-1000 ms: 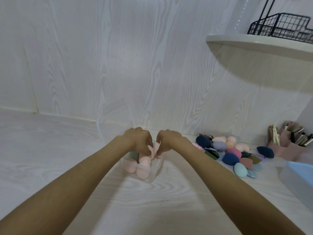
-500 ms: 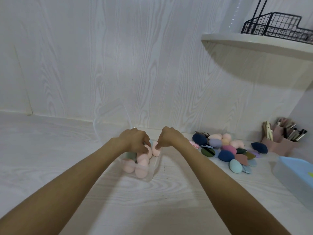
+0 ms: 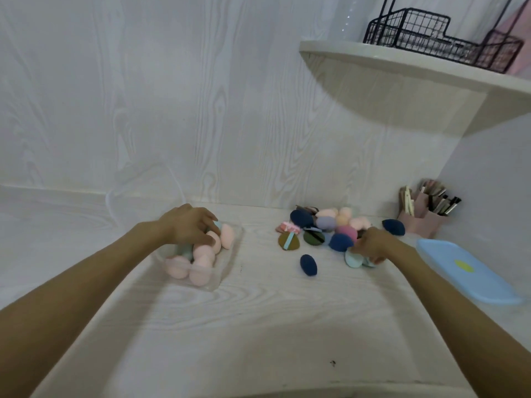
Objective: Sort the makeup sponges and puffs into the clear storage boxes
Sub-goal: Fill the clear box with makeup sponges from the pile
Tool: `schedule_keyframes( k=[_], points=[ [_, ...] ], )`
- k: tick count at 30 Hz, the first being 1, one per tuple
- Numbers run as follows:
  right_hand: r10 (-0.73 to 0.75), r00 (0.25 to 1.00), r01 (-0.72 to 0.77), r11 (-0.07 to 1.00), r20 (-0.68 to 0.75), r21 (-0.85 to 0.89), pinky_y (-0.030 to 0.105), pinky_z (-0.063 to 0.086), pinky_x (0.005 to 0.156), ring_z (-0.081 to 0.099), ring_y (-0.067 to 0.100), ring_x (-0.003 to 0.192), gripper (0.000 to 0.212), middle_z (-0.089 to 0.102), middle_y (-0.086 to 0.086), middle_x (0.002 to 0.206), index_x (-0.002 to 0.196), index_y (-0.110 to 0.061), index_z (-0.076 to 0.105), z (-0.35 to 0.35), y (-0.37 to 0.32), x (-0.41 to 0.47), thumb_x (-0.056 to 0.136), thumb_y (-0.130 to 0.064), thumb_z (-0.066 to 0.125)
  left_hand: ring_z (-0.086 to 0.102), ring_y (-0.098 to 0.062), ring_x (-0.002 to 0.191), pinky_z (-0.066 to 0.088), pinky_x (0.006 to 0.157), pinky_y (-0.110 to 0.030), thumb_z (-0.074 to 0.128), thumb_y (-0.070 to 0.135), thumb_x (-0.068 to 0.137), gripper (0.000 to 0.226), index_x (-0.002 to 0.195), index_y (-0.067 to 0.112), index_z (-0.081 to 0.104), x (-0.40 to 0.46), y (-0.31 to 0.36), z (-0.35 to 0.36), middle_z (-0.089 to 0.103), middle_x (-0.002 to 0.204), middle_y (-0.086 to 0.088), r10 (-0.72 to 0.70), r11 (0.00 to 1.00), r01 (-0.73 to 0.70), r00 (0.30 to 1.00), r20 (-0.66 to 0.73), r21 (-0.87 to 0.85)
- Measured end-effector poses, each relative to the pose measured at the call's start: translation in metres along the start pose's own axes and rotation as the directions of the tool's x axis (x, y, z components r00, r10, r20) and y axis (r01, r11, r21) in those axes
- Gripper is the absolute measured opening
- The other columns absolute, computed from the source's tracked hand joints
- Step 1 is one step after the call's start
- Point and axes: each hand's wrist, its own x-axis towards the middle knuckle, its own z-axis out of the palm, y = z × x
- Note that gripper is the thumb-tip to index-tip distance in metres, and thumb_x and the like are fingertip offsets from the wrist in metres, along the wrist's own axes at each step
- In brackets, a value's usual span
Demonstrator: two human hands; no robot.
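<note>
hands work apart on a pale wood-grain table [image 3: 258, 326]. left hand [image 3: 188, 225] rests over the clear storage box [image 3: 222, 271], fingers curled down onto the pink sponges [image 3: 201, 255] inside; whether it pinches one or only presses on them is hard to tell, since the fingertips are hidden among the sponges. a teal sponge [image 3: 217, 224] peeks out just behind the knuckles. the box's walls are nearly invisible, only faint edges showing.

right hand [image 3: 373, 245] reaches into the loose pile of sponges and puffs [image 3: 330, 228], fingers bent around a pale teal sponge [image 3: 352, 258] at the pile's near edge; the grip is partly hidden by the back of the hand and blurred. one navy sponge [image 3: 308, 264] lies alone, just in front of the pile.

blue lid [image 3: 465, 274] sits at the right, its far corner cut off. pink brush holder [image 3: 422, 222] stands near the wall, contents blurred. black wire basket [image 3: 442, 38] on the shelf [image 3: 402, 63] is cropped at the top.
</note>
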Motion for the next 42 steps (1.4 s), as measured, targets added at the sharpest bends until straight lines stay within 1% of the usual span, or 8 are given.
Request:
schedule_keyframes(
  k=[7, 10, 13, 17, 22, 26, 31, 42],
  points=[
    [0.041, 0.999, -0.041, 0.998, -0.007, -0.040, 0.030, 0.052, 0.071, 0.063, 0.027, 0.092, 0.041, 0.061, 0.015, 0.106, 0.117, 0.001, 0.051, 0.013, 0.000, 0.001, 0.087, -0.024, 0.062, 0.053, -0.013, 0.111, 0.042, 0.085, -0.028, 0.064, 0.036, 0.084, 0.025, 0.108, 0.035, 0.068, -0.005, 0.009, -0.003, 0.050, 0.135, 0.011, -0.012, 1.000, 0.012, 1.000, -0.025, 0.023],
    [0.062, 0.998, -0.062, 0.998, 0.027, -0.007, 0.028, 0.049, 0.061, 0.060, 0.022, 0.079, 0.032, 0.057, 0.012, 0.095, 0.109, -0.002, 0.052, -0.004, -0.010, -0.011, 0.083, -0.018, 0.063, 0.051, -0.013, 0.118, 0.041, 0.091, -0.029, 0.063, 0.038, 0.085, 0.026, 0.110, 0.034, 0.068, -0.007, 0.011, -0.003, 0.046, 0.140, 0.010, -0.019, 0.999, 0.020, 1.000, -0.014, 0.033],
    [-0.122, 0.992, 0.125, 0.949, -0.028, 0.289, 0.027, 0.049, 0.065, 0.063, 0.023, 0.076, 0.020, 0.062, 0.009, 0.088, 0.098, -0.005, 0.058, -0.020, -0.046, -0.028, 0.087, -0.022, 0.058, 0.046, -0.015, 0.125, 0.037, 0.096, -0.030, 0.056, 0.032, 0.090, 0.030, 0.118, 0.031, 0.065, -0.011, 0.013, -0.008, 0.044, 0.143, 0.011, -0.047, 0.999, 0.048, 0.998, -0.028, 0.013],
    [-0.468, 0.883, 0.316, 0.645, 0.032, 0.696, 0.031, 0.056, 0.080, 0.069, 0.021, 0.087, 0.031, 0.067, 0.009, 0.101, 0.118, -0.013, 0.054, -0.011, -0.120, -0.066, 0.089, -0.020, 0.062, 0.051, -0.017, 0.117, 0.041, 0.088, -0.032, 0.054, 0.035, 0.089, 0.026, 0.112, 0.034, 0.067, -0.023, 0.019, -0.011, 0.056, 0.131, 0.010, -0.015, 1.000, 0.017, 0.987, -0.159, 0.007],
    [-0.591, 0.806, 0.551, 0.732, -0.027, 0.401, 0.022, 0.044, 0.068, 0.059, 0.016, 0.090, 0.038, 0.065, 0.004, 0.102, 0.115, -0.015, 0.055, 0.022, -0.182, -0.069, 0.084, -0.033, 0.067, 0.059, -0.015, 0.096, 0.047, 0.076, -0.030, 0.069, 0.056, 0.070, 0.050, 0.116, 0.037, 0.062, -0.037, 0.020, -0.003, 0.068, 0.100, 0.007, -0.053, 0.997, 0.054, 0.998, -0.023, 0.059],
    [-0.621, 0.782, 0.617, 0.783, 0.051, 0.079, 0.030, 0.048, 0.081, 0.061, 0.020, 0.100, 0.041, 0.066, 0.004, 0.111, 0.112, -0.016, 0.062, 0.036, -0.206, -0.066, 0.077, -0.032, 0.075, 0.055, -0.014, 0.109, 0.044, 0.084, -0.030, 0.068, 0.059, 0.070, 0.055, 0.119, 0.035, 0.062, -0.034, 0.007, -0.002, 0.062, 0.121, 0.015, -0.064, 0.993, 0.066, 0.998, -0.023, 0.098],
    [-0.634, 0.773, 0.618, 0.749, 0.016, -0.240, 0.028, 0.040, 0.069, 0.062, 0.022, 0.098, 0.042, 0.066, 0.002, 0.109, 0.110, -0.015, 0.064, 0.041, -0.229, -0.070, 0.073, -0.031, 0.077, 0.054, -0.015, 0.106, 0.049, 0.086, -0.037, 0.058, 0.071, 0.060, 0.061, 0.109, 0.035, 0.068, -0.029, -0.002, -0.002, 0.066, 0.114, 0.011, -0.070, 0.986, 0.064, 0.997, 0.038, 0.155],
    [-0.594, 0.803, 0.551, 0.710, 0.049, -0.439, 0.028, 0.032, 0.083, 0.053, 0.020, 0.089, 0.046, 0.062, 0.003, 0.101, 0.113, -0.013, 0.057, 0.065, -0.239, -0.061, 0.076, -0.034, 0.075, 0.053, -0.016, 0.103, 0.049, 0.084, -0.037, 0.047, 0.070, 0.053, 0.067, 0.100, 0.029, 0.070, -0.027, -0.003, 0.001, 0.067, 0.112, 0.006, -0.065, 0.984, 0.056, 0.997, 0.050, 0.171]
  ],
)
